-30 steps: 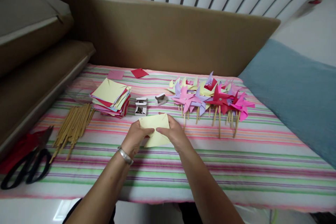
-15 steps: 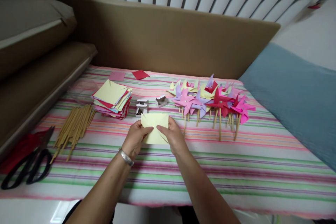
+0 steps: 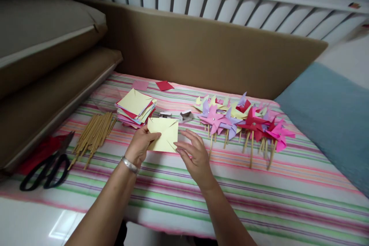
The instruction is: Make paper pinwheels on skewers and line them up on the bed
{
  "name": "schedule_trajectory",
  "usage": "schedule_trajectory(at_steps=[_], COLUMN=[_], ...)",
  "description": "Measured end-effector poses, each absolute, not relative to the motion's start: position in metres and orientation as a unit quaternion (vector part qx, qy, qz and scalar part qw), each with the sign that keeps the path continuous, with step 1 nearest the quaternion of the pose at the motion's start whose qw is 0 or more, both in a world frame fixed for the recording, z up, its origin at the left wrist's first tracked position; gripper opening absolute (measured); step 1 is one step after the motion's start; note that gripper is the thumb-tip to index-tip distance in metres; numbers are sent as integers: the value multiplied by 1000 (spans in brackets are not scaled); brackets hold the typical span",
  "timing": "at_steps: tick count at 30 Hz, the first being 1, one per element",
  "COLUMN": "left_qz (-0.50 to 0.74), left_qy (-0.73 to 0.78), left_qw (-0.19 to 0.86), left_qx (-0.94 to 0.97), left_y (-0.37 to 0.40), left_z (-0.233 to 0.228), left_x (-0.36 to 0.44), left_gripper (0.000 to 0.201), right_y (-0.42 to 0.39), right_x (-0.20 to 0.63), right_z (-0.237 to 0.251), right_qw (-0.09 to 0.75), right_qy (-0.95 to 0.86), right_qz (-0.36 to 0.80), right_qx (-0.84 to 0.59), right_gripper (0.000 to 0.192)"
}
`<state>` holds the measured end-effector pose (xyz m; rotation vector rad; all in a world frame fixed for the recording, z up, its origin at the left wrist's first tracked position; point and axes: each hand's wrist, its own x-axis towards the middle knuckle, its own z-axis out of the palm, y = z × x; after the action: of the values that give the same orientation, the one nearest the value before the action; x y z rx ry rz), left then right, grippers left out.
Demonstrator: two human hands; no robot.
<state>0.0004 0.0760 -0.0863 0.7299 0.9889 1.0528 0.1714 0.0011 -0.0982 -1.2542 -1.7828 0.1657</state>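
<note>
Striped cloth (image 3: 259, 196): L hand (image 3: 140, 145) pinches yellow paper (image 3: 163, 134) edge, R hand (image 3: 193, 156) beside.

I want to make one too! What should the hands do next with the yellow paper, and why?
Probably bring the right hand back onto the yellow paper to fold a cut corner inward. Only the left hand holds the sheet, its corners look slit, and the finished pinwheels show folded corners.

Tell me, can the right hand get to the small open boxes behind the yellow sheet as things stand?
Probably yes. The right hand is open and holds nothing, beside the yellow sheet that the left hand pinches. The small boxes lie just beyond it on the striped cloth, with nothing in the way.
</note>
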Motion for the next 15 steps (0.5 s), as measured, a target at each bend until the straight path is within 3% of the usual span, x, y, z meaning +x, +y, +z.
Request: schedule_trajectory(at_steps=[10,15], left_qz=[459,454], left_qy=[442,446], left_qw=[693,689], left_qx=[337,345], left_y=[76,74], left_z=[-87,-89], left_x=[2,5], left_gripper=[40,41], right_y=[1,1], right_x=[170,169], right_z=[-101,-101], right_qw=[398,414], right_qy=[-749,-741], right_qz=[80,103], right_qx=[-524,-519], right_gripper=[24,19])
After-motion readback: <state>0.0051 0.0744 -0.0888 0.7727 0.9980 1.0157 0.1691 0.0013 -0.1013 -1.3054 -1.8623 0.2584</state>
